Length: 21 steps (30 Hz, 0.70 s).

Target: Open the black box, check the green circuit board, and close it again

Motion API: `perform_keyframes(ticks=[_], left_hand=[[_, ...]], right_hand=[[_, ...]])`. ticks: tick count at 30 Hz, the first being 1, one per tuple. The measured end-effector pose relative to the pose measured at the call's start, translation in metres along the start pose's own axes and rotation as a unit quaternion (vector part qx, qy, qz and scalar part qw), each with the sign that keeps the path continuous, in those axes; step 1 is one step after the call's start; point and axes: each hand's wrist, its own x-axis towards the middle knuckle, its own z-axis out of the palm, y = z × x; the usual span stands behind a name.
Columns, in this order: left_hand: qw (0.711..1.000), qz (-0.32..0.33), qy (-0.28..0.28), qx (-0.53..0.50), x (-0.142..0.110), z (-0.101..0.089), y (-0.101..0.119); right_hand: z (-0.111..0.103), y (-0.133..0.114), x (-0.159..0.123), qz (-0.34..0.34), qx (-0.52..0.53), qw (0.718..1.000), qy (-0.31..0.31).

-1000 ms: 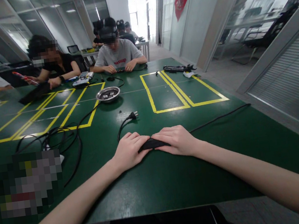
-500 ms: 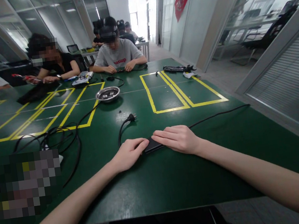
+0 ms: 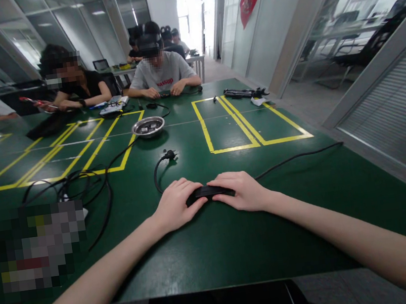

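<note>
A black power adapter (image 3: 207, 191) lies between my two hands, just over the green table (image 3: 187, 259). My left hand (image 3: 178, 202) is closed round its left end, thumb on the near side and fingers on the far side. At the other end my right hand (image 3: 243, 190) grips it the same way. A black cord with a power plug (image 3: 169, 155) curls out from behind my left hand, prongs pointing right. Another black cable (image 3: 297, 158) runs from behind my right hand toward the table's right edge. The adapter's ends are hidden by my hands.
A metal bowl (image 3: 148, 127) holding small metal parts stands farther back. Yellow tape (image 3: 234, 149) marks the tabletop. Tangled black cables (image 3: 80, 188) and a blurred-out item (image 3: 39, 248) lie at left. A folded black tripod (image 3: 243, 93) rests at the back right. Several people sit beyond.
Both thumbs have come to the adapter's near side, and it now shows its narrow edge. The plug has shifted slightly left and away from me.
</note>
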Motion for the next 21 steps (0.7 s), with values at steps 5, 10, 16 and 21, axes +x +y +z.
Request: perform_keyframes(ticks=[5, 10, 16, 21], left_hand=[[1.0, -0.025, 0.005, -0.008, -0.0005, 0.0026, 0.0029], [0.999, -0.033, 0.005, -0.041, -0.0015, 0.0025, 0.0044], [0.998, -0.041, 0.011, -0.054, -0.0013, 0.0048, 0.0063], [0.997, -0.044, 0.011, -0.055, 0.0002, 0.002, 0.0061]], right_hand=[[-0.0012, 0.0013, 0.0005, -0.02, 0.01, 1.0, -0.008], [-0.0004, -0.0013, 0.0012, 0.008, 0.015, 0.999, -0.033], [-0.0019, -0.0022, 0.0021, -0.009, 0.008, 0.998, -0.061], [-0.0022, -0.0013, 0.0014, -0.003, 0.024, 0.997, -0.073]])
